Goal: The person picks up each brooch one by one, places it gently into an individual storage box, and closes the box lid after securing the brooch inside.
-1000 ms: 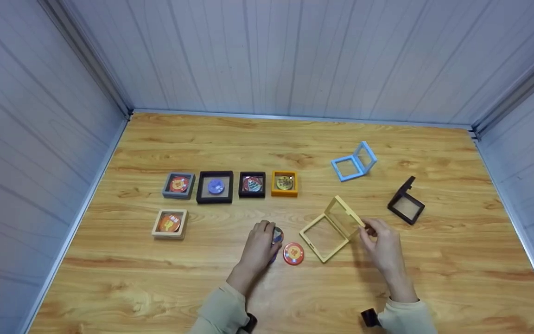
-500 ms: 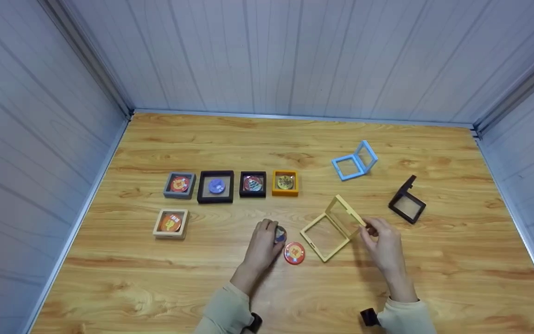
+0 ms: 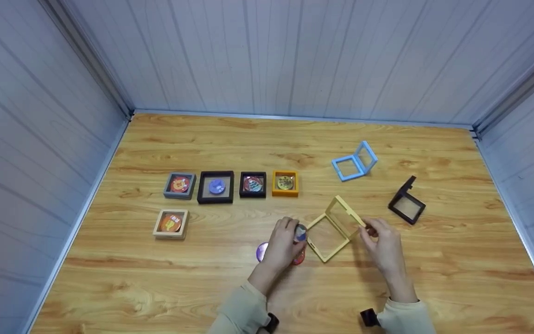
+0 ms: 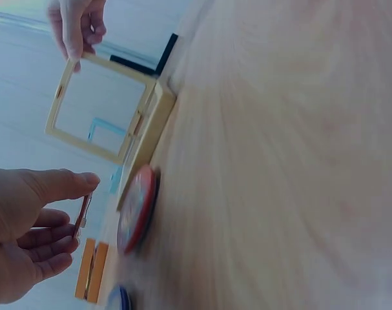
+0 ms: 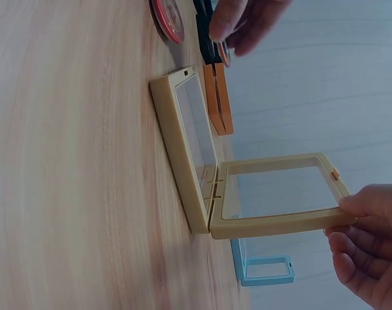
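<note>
My left hand [image 3: 280, 246] pinches a round badge [image 3: 300, 233], greyish blue on top, by its edge between thumb and fingers. In the left wrist view this badge is seen edge-on, held off the table. Below the hand, a red badge [image 3: 299, 258] and a purple badge [image 3: 261, 251] lie on the table, both partly covered in the head view. Just right of the held badge, a pale yellow hinged display frame [image 5: 176, 152] lies with its lid [image 5: 279, 225] raised. My right hand [image 3: 384, 243] holds the lid's free corner between thumb and fingers.
Farther back stand closed frames with badges inside: grey [image 3: 179, 185], large black [image 3: 215, 187], small black [image 3: 252, 184] and orange [image 3: 285, 193]. A cream one [image 3: 171, 224] sits nearer, at left. Opened light-blue [image 3: 351, 176] and black [image 3: 410, 218] frames stand at right.
My left hand has picked up the greyish-blue badge and carried it right, towards the yellow frame, uncovering the purple badge and partly covering the red one. My right hand has stayed on the lid.
</note>
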`<state>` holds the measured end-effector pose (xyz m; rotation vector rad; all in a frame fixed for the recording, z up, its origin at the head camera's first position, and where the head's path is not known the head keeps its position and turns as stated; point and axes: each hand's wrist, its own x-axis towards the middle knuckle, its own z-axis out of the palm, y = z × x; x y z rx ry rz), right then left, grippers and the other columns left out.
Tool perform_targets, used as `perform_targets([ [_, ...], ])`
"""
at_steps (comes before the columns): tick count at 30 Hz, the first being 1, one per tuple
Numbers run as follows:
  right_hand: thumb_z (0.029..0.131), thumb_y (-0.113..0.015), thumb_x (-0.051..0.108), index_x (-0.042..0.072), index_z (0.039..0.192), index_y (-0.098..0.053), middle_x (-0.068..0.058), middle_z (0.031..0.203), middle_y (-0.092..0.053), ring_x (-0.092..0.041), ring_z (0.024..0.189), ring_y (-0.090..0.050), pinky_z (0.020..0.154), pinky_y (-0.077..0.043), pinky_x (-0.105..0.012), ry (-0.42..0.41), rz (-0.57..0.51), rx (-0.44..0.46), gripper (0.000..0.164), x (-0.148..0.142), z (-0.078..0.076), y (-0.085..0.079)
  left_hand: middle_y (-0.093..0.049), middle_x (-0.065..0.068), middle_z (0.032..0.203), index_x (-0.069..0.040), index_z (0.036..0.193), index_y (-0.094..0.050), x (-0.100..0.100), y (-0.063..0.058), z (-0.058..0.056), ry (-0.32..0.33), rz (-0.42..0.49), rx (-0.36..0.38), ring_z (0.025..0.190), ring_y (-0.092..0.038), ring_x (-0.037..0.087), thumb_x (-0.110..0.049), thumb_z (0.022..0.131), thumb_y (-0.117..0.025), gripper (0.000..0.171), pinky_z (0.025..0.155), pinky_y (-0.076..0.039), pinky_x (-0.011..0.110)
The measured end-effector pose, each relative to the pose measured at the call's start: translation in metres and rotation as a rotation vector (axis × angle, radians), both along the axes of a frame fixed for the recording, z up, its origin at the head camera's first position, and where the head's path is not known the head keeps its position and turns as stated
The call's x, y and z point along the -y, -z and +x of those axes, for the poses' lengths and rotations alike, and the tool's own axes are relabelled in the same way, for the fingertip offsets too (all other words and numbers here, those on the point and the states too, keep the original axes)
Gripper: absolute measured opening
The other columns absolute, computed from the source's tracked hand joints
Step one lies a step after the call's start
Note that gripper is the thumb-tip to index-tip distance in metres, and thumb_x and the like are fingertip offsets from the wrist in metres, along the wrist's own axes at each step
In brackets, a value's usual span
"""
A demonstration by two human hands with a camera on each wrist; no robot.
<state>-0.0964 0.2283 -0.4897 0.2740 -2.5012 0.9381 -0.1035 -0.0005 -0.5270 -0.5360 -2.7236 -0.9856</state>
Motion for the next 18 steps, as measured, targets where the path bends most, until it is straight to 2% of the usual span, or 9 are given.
perform_targets([
  [5,0.07,-0.068,-0.006,-0.007,0.086,-0.065,-0.007,0.07,-0.058,-0.013,0.059,-0.053,0.051,-0.047,-0.028,0.008,0.008,0.002,0.017,0.0,0.0,0.0,-0.05,0.008,0.094,0.003,0.102,-0.056,-0.014,-0.001,-0.003,0.036,-0.04,-0.039,0.088,-0.049,0.019,-0.015,0.07,-0.073,0.04,0.08,-0.043,0.026],
  [10,0.07,-0.067,-0.006,-0.007,0.086,-0.065,-0.007,0.069,-0.058,-0.013,0.058,-0.053,0.05,-0.047,-0.028,0.005,0.006,-0.008,0.016,0.0,0.0,-0.001,-0.05,0.007,0.094,0.002,0.101,-0.056,-0.025,-0.001,-0.005,0.066,-0.084,-0.022,0.088,-0.048,0.018,-0.017,0.07,-0.074,0.041,0.08,-0.042,0.025],
  [18,0.07,-0.067,-0.006,-0.008,0.086,-0.065,-0.007,0.069,-0.059,-0.013,0.057,-0.053,0.049,-0.047,-0.029,-0.002,0.008,-0.025,0.017,0.0,0.0,0.001,-0.05,0.007,0.094,0.0,0.102,-0.058,-0.04,-0.001,-0.006,0.077,-0.146,0.007,0.088,-0.049,0.018,-0.019,0.07,-0.073,0.04,0.079,-0.042,0.023],
])
